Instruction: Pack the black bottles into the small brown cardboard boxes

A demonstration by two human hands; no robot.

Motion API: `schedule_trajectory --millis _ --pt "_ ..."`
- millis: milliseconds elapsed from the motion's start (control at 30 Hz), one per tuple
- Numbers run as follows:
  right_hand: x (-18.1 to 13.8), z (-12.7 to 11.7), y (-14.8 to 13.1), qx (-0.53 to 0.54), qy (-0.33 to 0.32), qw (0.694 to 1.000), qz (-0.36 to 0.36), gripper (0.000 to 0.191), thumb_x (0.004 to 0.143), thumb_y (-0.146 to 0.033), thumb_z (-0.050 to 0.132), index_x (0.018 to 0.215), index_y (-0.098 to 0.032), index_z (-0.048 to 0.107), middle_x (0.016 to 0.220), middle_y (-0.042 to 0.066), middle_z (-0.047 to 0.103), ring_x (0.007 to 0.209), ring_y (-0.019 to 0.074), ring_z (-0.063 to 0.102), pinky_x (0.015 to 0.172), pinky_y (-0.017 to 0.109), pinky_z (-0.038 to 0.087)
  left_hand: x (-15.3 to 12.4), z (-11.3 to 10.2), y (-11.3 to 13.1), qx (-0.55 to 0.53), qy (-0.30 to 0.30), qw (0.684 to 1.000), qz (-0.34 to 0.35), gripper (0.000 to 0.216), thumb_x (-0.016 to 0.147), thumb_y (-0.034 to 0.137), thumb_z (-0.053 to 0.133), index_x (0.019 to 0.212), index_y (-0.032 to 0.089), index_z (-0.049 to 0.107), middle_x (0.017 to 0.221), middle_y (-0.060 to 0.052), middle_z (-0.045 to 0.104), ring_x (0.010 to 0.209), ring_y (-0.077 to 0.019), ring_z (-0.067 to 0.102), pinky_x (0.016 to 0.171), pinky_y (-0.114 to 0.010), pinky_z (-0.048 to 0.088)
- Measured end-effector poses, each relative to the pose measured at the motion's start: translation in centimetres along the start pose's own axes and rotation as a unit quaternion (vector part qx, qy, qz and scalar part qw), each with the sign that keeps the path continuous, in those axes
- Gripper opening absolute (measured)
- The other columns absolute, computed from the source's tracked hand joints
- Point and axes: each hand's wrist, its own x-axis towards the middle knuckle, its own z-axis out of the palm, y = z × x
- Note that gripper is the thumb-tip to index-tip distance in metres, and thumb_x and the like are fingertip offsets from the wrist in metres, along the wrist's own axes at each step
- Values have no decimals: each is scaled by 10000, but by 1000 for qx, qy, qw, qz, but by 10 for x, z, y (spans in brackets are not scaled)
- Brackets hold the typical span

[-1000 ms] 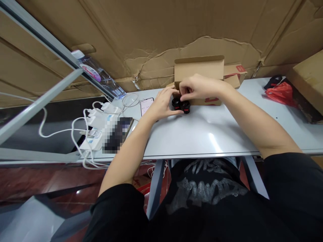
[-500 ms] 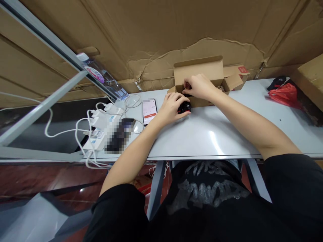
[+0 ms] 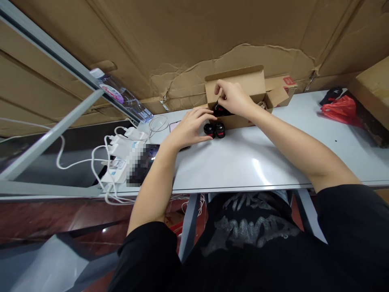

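Where the left hand (image 3: 190,127) earlier covered one, two black-red knobs (image 3: 214,130) now stand by its spread fingers on the tabletop (image 3: 258,162); the right hand (image 3: 234,99) clamps its fingers on a third in the cardboard box (image 3: 234,83).

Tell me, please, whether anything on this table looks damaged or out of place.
Yes: the large cardboard sheet behind the white table is torn, with its outer layer ripped away in a ragged patch above the open carton.
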Motion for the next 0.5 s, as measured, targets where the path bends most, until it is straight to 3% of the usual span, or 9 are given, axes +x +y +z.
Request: schedule_trajectory --millis 67,200,300,400,500 --pt "0 -15 2 19 13 1000 -1 504 1147 -261 656 1624 -270 820 1423 119 962 1276 379 860 1082 451 648 -1 -1 -2 23 7 1000 -3 711 975 307 1067 1622 339 776 1848 -153 748 1866 -486 552 1576 -775 430" --pt "-4 -47 2 61 10 998 19 382 1135 -474 695 1450 -346 869 1186 93 949 1113 401 816 923 469 610 2 9 -2 54 11 998 3 684 1004 254 1063 1621 312 774 1776 -173 775 1743 -471 655 1503 -753 516" --pt "-9 -60 1 102 -7 994 27 360 1128 -523 715 1392 -345 882 1061 94 893 1037 387 796 876 462 593 5 17 -1 63 26 998 2 675 1005 237 1069 1608 304 773 1722 -184 786 1647 -457 706 1439 -717 573" --pt "-12 -61 1 147 -41 988 32 383 1101 -511 763 1426 -350 887 1027 86 874 1027 381 800 862 467 616 6 23 1 50 66 997 0 723 969 375 1138 1582 284 765 1679 -201 793 1614 -470 719 1437 -709 577" --pt "-14 -58 -2 172 -60 983 25 360 1128 -538 764 1409 -350 885 1135 101 900 1069 381 818 860 462 639 8 32 1 28 148 988 -25 738 1009 672 1081 1520 255 749 1598 -220 812 1543 -472 752 1392 -695 610"
